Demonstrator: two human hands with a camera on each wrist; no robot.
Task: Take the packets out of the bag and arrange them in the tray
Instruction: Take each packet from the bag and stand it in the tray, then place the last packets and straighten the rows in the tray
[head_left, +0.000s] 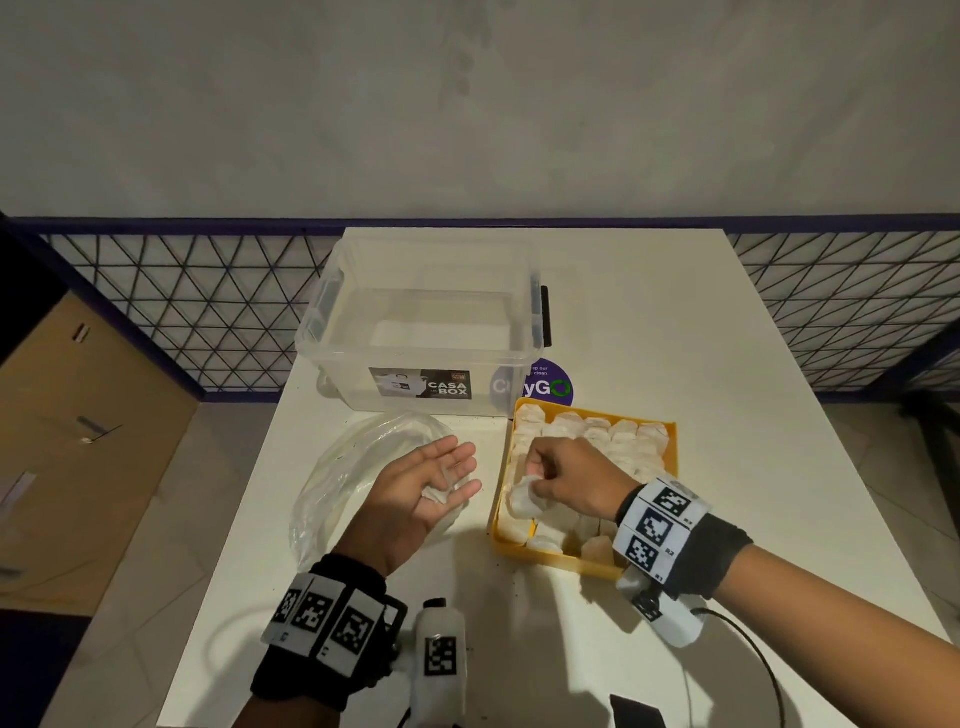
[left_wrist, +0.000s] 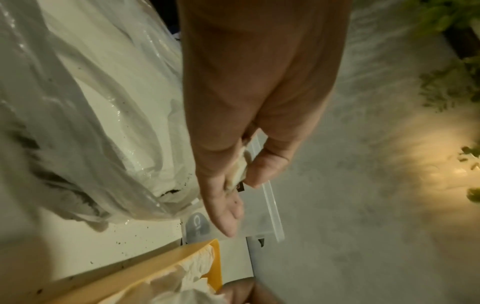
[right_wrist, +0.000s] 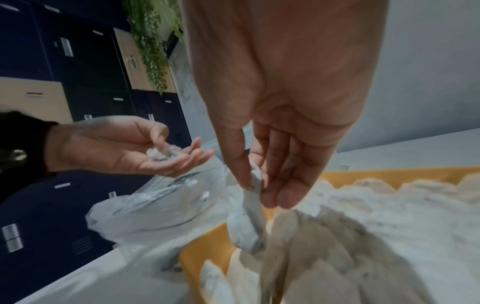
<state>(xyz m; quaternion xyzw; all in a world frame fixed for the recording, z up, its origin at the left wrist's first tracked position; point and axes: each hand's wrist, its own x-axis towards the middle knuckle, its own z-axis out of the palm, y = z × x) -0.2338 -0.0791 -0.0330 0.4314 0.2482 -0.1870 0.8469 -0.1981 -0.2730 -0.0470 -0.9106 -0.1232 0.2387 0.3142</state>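
A yellow tray (head_left: 550, 560) on the white table holds several white packets standing in rows. My right hand (head_left: 540, 475) hovers over the tray's left side, thumb and fingers pinching one packet (head_left: 521, 503) that hangs down toward a gap by the rim. The right wrist view shows this packet (right_wrist: 246, 218) dangling from the right hand (right_wrist: 259, 185) above the tray (right_wrist: 376, 176). My left hand (head_left: 457, 478) lies palm up over the crumpled clear bag (head_left: 343, 478), its thumb pressing a small packet (head_left: 441, 491) against the fingers. The left wrist view shows that pinch on the small packet (left_wrist: 239, 166).
A clear lidless storage box (head_left: 431, 322) stands behind the bag and tray, beside a purple round sticker (head_left: 550, 384). A dark flat object (head_left: 636, 712) and a black cable (head_left: 753, 649) lie at the near edge. Bare table stretches right of the tray. A mesh railing runs behind.
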